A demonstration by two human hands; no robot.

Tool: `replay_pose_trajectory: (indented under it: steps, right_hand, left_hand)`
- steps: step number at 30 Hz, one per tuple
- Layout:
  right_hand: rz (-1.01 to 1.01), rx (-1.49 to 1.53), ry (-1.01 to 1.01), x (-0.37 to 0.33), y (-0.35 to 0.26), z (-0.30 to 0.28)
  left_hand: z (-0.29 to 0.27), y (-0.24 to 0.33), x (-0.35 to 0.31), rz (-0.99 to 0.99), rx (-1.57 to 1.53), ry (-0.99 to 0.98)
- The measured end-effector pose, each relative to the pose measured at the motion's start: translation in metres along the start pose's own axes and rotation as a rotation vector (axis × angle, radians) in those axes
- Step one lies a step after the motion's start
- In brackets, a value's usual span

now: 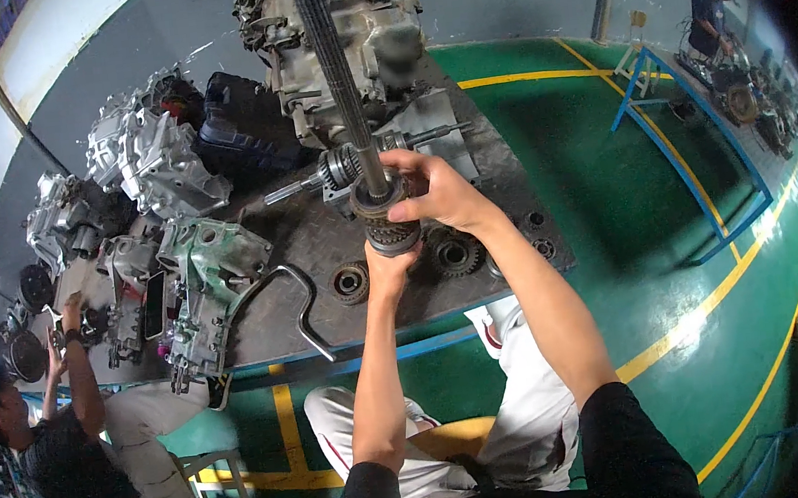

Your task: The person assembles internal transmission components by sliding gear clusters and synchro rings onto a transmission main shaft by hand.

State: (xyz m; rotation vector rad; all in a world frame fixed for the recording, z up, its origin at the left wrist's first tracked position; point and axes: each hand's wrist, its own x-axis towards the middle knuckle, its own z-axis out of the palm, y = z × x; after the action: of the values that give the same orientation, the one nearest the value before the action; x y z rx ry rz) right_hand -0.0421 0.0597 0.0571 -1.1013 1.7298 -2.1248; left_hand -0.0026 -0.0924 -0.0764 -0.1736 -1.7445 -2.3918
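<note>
Upright in front of me stands a long splined gear shaft [337,71], its gear stack [386,221] at the lower end. My left hand [391,267] is closed around the bottom of that stack, most of its fingers hidden behind it. From the right, my right hand [442,194] grips the upper gear, thumb across its front and fingers behind the shaft. Behind my hands, a second gear shaft [342,167] lies crosswise on the bench. Close by on the bench are a ring-shaped gear [349,281] and a larger gear [456,255].
A big gearbox [353,40] stands at the back of the workbench [538,225]. Metal housings [210,259] and a bent metal bar [306,307] lie to the left. One person [100,455] works at the left, another [710,17] far right near a blue frame [691,160].
</note>
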Motion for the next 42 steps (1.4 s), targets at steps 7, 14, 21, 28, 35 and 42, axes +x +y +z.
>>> replay_pose_trajectory:
  steps: [7,14,21,28,35,42]
  right_hand:
    - [0.069,0.324,-0.213,0.008,0.019,-0.016]
    - [-0.187,-0.463,-0.027,-0.005,-0.015,0.018]
    - [-0.204,-0.591,0.275,-0.016,0.001,0.030]
    - [-0.092,-0.369,0.011,-0.017,-0.008,0.017]
    - [-0.147,-0.353,-0.031,-0.017,0.001,0.014]
    - [-0.099,-0.044,0.229,-0.033,-0.014,-0.048]
  left_hand:
    - [-0.025,-0.033,0.013,0.011,-0.065,-0.022]
    - [-0.010,-0.005,-0.001,-0.015,-0.144,-0.044]
    - [0.012,0.004,0.000,0.054,-0.098,-0.004]
    - [0.000,-0.001,0.003,0.034,-0.043,-0.056]
    - [-0.013,-0.010,0.003,-0.005,-0.085,-0.094]
    - [-0.010,-0.020,0.001,0.055,-0.022,-0.043]
